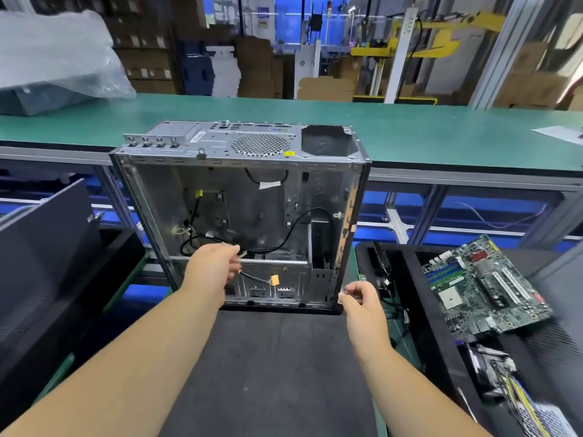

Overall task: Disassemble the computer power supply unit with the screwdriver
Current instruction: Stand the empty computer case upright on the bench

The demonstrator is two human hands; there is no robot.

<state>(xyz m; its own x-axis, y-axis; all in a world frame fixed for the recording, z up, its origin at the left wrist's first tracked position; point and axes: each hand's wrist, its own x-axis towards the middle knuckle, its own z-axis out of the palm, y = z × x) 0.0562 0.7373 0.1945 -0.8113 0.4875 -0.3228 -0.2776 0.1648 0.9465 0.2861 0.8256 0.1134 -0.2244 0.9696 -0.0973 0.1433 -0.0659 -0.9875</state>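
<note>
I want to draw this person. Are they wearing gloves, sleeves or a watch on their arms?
No. The left hand and right hand are bare, no gloves. Both forearms are bare as far as the picture shows, with no sleeves, watch, rings or bracelets in sight.

The left hand is blurred and hides the cable ends it reaches, the power supply is cut by the bottom-right edge, and the small thing at the right hand fingertips is unclear.
</note>
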